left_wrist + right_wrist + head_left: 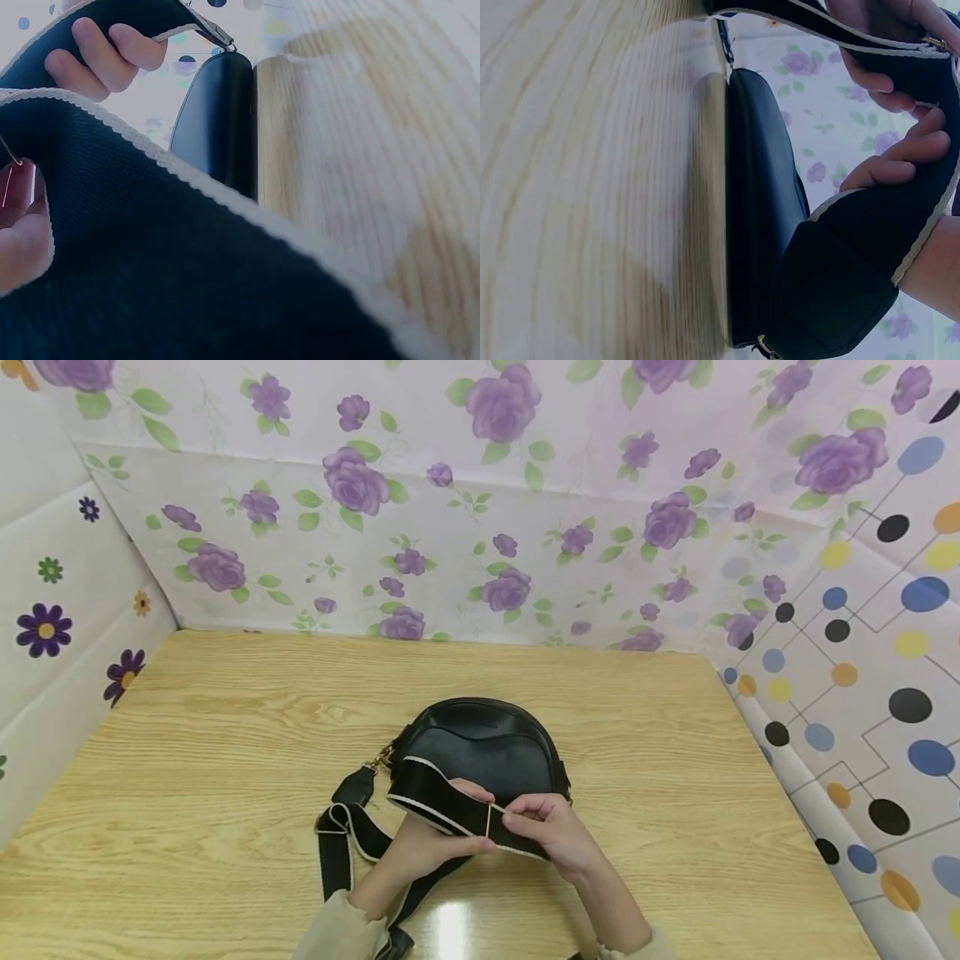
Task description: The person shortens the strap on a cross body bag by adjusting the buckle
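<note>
A black half-moon bag (480,747) stands on the table, with a black webbing strap (442,797) edged in white. Held in front of the bag, my left hand (423,847) pinches the strap beside a thin gold slider buckle (489,821), thumb below and fingers above. Just right of the buckle, my right hand (555,831) pinches the strap between thumb and fingertips. In the right wrist view the fingers (911,154) of the right hand curl over the webbing. A broad stretch of strap (172,270) covers much of the left wrist view, partly hiding the left hand.
Left of the bag, a leather strap end (354,787) hangs from a gold clasp (382,756). More strap lies loosely looped there, with a second metal buckle (330,827). The wooden table (247,718) meets flower-patterned cloth (450,527) behind and dotted cloth (862,693) at right.
</note>
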`<action>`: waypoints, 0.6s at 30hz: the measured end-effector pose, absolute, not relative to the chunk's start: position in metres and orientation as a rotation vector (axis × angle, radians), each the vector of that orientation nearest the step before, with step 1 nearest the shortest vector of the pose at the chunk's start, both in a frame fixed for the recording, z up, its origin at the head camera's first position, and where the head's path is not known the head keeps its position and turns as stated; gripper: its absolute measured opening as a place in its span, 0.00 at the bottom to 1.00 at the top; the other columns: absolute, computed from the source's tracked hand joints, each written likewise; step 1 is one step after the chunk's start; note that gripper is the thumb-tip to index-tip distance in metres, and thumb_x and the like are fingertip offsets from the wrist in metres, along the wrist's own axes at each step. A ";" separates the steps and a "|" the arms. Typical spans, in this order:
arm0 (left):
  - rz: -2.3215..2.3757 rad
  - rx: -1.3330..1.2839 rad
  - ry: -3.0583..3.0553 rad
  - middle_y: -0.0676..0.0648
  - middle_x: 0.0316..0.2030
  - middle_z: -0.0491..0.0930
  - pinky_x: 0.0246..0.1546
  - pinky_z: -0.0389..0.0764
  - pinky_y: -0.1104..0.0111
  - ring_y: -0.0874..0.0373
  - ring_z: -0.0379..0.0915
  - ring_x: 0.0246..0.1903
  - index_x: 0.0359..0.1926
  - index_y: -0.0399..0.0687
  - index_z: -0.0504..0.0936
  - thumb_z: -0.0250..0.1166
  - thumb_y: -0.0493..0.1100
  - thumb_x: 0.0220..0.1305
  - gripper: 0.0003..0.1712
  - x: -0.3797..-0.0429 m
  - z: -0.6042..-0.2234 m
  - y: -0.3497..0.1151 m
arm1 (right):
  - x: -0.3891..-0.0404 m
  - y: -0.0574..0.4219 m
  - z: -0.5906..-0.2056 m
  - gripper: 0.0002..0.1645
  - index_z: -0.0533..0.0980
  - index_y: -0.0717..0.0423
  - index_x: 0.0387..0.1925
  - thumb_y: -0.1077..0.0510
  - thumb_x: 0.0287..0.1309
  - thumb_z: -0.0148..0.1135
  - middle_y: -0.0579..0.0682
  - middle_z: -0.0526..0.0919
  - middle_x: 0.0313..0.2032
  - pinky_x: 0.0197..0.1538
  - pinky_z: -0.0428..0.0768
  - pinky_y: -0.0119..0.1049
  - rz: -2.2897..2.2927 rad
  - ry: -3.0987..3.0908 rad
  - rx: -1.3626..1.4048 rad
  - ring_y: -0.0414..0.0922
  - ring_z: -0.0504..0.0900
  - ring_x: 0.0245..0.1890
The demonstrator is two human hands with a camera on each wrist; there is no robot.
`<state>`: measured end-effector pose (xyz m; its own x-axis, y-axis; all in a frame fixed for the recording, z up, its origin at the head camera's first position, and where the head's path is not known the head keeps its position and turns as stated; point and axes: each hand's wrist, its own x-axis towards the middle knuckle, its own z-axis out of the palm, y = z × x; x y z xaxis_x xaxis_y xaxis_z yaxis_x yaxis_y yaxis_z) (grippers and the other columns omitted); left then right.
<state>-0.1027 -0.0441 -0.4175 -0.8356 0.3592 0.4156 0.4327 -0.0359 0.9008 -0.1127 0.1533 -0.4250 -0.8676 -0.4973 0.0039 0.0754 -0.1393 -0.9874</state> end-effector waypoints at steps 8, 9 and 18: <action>-2.037 -0.873 -2.170 0.45 0.41 0.76 0.44 0.69 0.70 0.58 0.70 0.42 0.43 0.39 0.77 0.74 0.33 0.39 0.25 -0.102 -0.417 -0.043 | -0.109 0.146 -0.421 0.14 0.80 0.47 0.24 0.68 0.55 0.56 0.42 0.81 0.24 0.30 0.74 0.26 -2.112 1.727 -0.427 0.35 0.76 0.26; -2.044 -0.875 -2.169 0.45 0.41 0.76 0.44 0.69 0.70 0.58 0.70 0.42 0.43 0.39 0.77 0.74 0.33 0.39 0.25 -0.102 -0.418 -0.043 | -0.109 0.145 -0.421 0.14 0.80 0.47 0.24 0.67 0.55 0.56 0.42 0.80 0.23 0.30 0.75 0.26 -2.117 1.719 -0.411 0.35 0.76 0.26; -2.056 -0.897 -2.157 0.44 0.40 0.76 0.44 0.70 0.70 0.58 0.71 0.41 0.42 0.39 0.77 0.74 0.33 0.39 0.25 -0.102 -0.419 -0.041 | -0.105 0.139 -0.418 0.12 0.79 0.47 0.23 0.65 0.56 0.56 0.41 0.79 0.22 0.29 0.73 0.25 -2.137 1.683 -0.348 0.35 0.75 0.25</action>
<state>-0.1016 -0.0409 -0.4190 -0.8335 0.3797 0.4014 0.4191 -0.0389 0.9071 -0.1047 0.1395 -0.4176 -0.8904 -0.4525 -0.0484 0.1532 -0.1978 -0.9682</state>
